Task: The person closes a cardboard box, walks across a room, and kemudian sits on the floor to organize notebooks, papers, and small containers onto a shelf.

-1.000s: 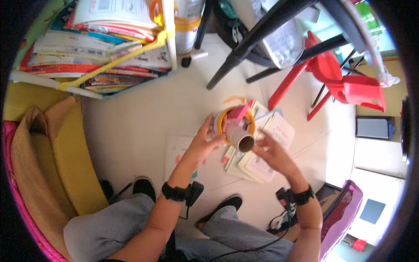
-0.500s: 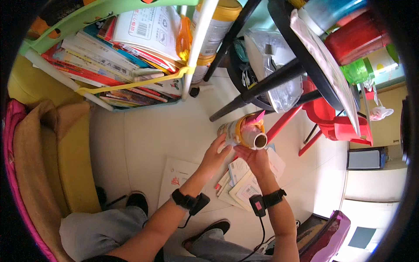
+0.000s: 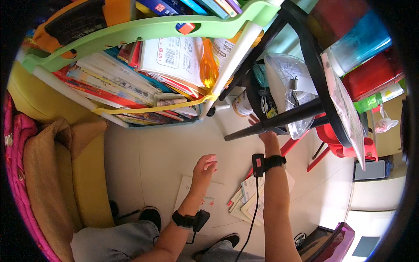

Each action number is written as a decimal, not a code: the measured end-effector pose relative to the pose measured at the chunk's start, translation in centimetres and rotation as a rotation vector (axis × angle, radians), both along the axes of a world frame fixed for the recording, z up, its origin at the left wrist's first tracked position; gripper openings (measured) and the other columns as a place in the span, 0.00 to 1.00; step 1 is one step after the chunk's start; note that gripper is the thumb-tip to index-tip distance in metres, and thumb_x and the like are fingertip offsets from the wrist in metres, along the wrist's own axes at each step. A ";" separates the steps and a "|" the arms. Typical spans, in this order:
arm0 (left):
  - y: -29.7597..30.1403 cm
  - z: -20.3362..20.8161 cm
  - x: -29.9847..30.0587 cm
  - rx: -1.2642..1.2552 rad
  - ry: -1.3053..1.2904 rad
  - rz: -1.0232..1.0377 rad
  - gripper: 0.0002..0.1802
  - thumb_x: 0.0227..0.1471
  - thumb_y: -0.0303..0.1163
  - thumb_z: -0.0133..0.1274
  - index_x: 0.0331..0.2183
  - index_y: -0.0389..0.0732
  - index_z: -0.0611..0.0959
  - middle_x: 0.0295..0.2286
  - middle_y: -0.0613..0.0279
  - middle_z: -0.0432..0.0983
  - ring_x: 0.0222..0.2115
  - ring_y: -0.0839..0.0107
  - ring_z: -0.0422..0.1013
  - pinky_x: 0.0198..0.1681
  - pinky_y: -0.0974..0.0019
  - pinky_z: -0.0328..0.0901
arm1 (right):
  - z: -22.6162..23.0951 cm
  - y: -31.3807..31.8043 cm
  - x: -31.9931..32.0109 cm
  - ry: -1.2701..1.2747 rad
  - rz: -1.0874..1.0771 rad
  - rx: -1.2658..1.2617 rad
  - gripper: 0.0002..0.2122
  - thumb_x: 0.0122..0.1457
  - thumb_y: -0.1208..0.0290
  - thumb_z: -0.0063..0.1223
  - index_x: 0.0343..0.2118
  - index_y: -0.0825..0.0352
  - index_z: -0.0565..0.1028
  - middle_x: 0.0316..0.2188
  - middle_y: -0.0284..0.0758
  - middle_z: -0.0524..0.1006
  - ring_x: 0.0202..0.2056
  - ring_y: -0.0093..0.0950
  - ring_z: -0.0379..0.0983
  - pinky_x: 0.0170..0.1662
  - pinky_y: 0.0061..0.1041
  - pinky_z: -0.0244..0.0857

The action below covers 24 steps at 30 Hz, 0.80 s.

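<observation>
My left hand (image 3: 205, 167) hovers over the floor with its fingers curled loosely together and nothing visible in them. Farther ahead, my right hand (image 3: 268, 136) reaches in below the black stool (image 3: 288, 115), whose leg crosses in front of it. Its fingertips show beyond the leg, spread apart, close to a pale can (image 3: 241, 105) with a yellowish rim. That can stands on the floor between the shelf and the stool. The stool hides part of the can and of the hand. Under my hands lie a white sheet or booklet (image 3: 185, 185) and several thin books (image 3: 244, 198).
A green and white shelf rack (image 3: 144, 32) packed with books stands at the far left. A mustard sofa (image 3: 89, 174) lies along the left, and red chairs (image 3: 336, 137) stand at the right. A purple-edged box (image 3: 336, 240) sits at the lower right.
Both hands have let go of the can with the tube and pink item. My right hand has gone forward under the stool; my left has drawn back, now curled. The view has shifted.
</observation>
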<state>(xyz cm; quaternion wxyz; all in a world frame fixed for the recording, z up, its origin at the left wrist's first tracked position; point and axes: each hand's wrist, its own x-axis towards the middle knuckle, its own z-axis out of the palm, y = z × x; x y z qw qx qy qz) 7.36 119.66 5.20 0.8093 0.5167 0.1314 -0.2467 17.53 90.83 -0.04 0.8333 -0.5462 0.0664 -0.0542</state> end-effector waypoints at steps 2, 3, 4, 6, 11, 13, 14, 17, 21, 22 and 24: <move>1.4 1.2 0.3 -0.047 0.022 0.049 0.13 0.48 0.25 0.42 0.39 0.36 0.70 0.37 0.59 0.66 0.38 0.69 0.65 0.39 0.67 0.63 | 1.4 3.8 -3.8 0.354 -0.283 -0.466 0.23 0.52 0.52 0.35 0.40 0.69 0.64 0.37 0.40 0.70 0.30 0.36 0.70 0.27 0.30 0.68; 1.2 2.5 0.7 -0.074 0.019 0.042 0.13 0.48 0.25 0.42 0.39 0.36 0.70 0.37 0.59 0.66 0.38 0.69 0.65 0.39 0.67 0.63 | 1.8 3.1 -5.7 0.341 -0.164 -0.297 0.15 0.54 0.60 0.36 0.36 0.69 0.65 0.30 0.39 0.71 0.26 0.31 0.70 0.23 0.25 0.65; 1.0 4.0 1.1 -0.131 0.017 0.078 0.12 0.48 0.26 0.43 0.38 0.36 0.70 0.36 0.60 0.67 0.38 0.69 0.65 0.39 0.67 0.62 | 2.2 2.3 -7.7 0.352 -0.052 -0.136 0.09 0.55 0.69 0.37 0.32 0.69 0.66 0.23 0.39 0.73 0.21 0.26 0.70 0.18 0.21 0.63; 2.5 5.0 1.7 -0.186 0.024 0.183 0.12 0.46 0.27 0.45 0.37 0.37 0.71 0.35 0.61 0.68 0.37 0.70 0.65 0.37 0.68 0.62 | 7.7 10.0 -9.1 0.344 0.084 -0.775 0.05 0.52 0.78 0.41 0.30 0.72 0.69 0.18 0.36 0.73 0.19 0.20 0.70 0.22 0.18 0.64; 4.7 6.4 2.7 -0.352 0.009 0.278 0.12 0.45 0.27 0.47 0.36 0.38 0.71 0.34 0.61 0.68 0.36 0.69 0.66 0.37 0.67 0.61 | 20.5 19.3 -4.3 -0.172 -0.103 -1.065 0.14 0.50 0.83 0.43 0.41 0.71 0.64 0.36 0.41 0.69 0.34 0.26 0.69 0.36 0.21 0.64; 4.6 6.4 2.8 -0.378 0.040 0.292 0.12 0.44 0.27 0.47 0.36 0.38 0.72 0.34 0.61 0.68 0.36 0.69 0.66 0.37 0.67 0.61 | 22.5 19.4 0.5 -0.389 -0.260 -1.080 0.14 0.50 0.82 0.43 0.42 0.73 0.63 0.37 0.41 0.68 0.37 0.27 0.66 0.40 0.24 0.62; 4.7 6.3 2.8 -0.394 0.038 0.296 0.12 0.44 0.27 0.47 0.36 0.38 0.72 0.34 0.61 0.68 0.36 0.69 0.66 0.37 0.67 0.61 | 23.7 19.4 2.9 -0.489 -0.337 -1.145 0.16 0.49 0.80 0.44 0.43 0.73 0.62 0.39 0.44 0.67 0.39 0.30 0.65 0.41 0.26 0.61; 5.3 5.4 2.6 -0.402 0.045 0.333 0.13 0.44 0.28 0.48 0.36 0.39 0.72 0.33 0.62 0.68 0.36 0.69 0.66 0.37 0.68 0.62 | 24.0 18.1 9.3 -0.610 -0.509 -1.414 0.17 0.45 0.76 0.47 0.41 0.72 0.63 0.36 0.50 0.67 0.39 0.47 0.62 0.43 0.37 0.57; 5.6 4.9 2.8 -0.421 0.050 0.322 0.11 0.45 0.28 0.47 0.35 0.39 0.72 0.32 0.62 0.68 0.34 0.71 0.66 0.36 0.69 0.62 | 22.4 15.2 13.9 -0.383 -0.296 -1.760 0.16 0.42 0.67 0.55 0.34 0.68 0.71 0.32 0.45 0.71 0.37 0.41 0.66 0.41 0.34 0.59; 5.8 4.8 2.9 -0.415 0.042 0.317 0.10 0.45 0.28 0.46 0.34 0.38 0.72 0.31 0.62 0.68 0.33 0.72 0.66 0.35 0.70 0.62 | 22.3 15.2 14.4 -0.388 -0.264 -1.743 0.16 0.42 0.67 0.55 0.34 0.68 0.71 0.32 0.45 0.71 0.37 0.41 0.66 0.41 0.34 0.60; 5.6 5.1 3.3 -0.436 0.065 0.315 0.10 0.45 0.28 0.47 0.34 0.39 0.73 0.30 0.63 0.69 0.32 0.72 0.67 0.35 0.70 0.62 | 23.7 15.0 14.4 -0.404 -0.238 -1.731 0.16 0.41 0.67 0.55 0.34 0.68 0.71 0.32 0.45 0.71 0.36 0.41 0.66 0.41 0.34 0.60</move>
